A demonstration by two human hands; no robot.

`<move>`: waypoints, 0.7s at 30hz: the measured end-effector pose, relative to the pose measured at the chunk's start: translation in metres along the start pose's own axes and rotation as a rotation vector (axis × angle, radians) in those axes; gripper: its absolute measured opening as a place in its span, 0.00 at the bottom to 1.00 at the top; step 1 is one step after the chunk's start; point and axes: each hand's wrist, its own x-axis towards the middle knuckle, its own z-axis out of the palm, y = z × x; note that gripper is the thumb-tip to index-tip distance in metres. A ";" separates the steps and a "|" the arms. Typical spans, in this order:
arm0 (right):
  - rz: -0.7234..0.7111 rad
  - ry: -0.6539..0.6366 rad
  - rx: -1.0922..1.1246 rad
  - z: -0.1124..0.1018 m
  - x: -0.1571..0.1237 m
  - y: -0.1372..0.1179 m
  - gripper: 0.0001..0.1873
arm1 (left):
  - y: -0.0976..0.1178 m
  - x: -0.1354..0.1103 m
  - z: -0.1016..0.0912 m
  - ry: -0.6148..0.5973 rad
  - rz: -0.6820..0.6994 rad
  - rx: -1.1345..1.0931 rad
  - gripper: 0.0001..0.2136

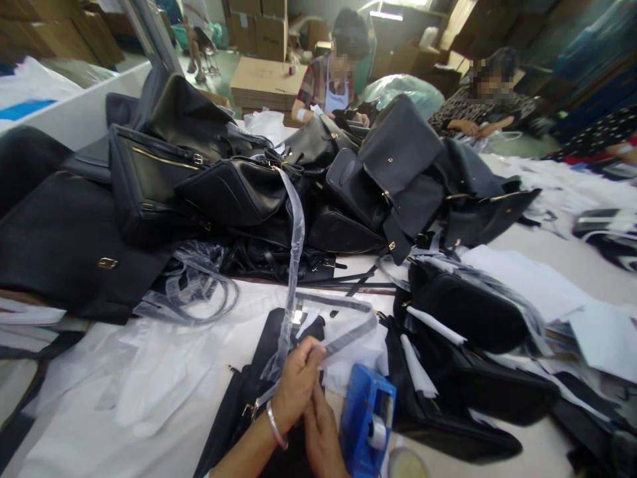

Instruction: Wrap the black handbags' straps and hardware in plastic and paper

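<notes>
My left hand (294,385) is closed in a pinch on a clear plastic sleeve (294,252) that runs up from a black bag strap (343,338) near the table's front. My right hand (321,435) lies just below it, fingers pressed against the left hand; what it holds is hidden. Both hands hover over a black handbag (249,398) lying flat in front of me. A blue tape dispenser (367,415) stands right beside my right hand.
A big heap of black handbags (239,186) fills the middle of the table. More wrapped bags (468,312) lie at the right, with white paper sheets (522,279). Loose clear plastic strips (199,292) lie left. Two people (338,73) work at the far side; cardboard boxes (266,79) stand behind.
</notes>
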 end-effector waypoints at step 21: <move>0.129 -0.039 0.224 -0.004 0.005 -0.020 0.28 | -0.026 -0.006 0.000 0.178 -0.136 -0.399 0.15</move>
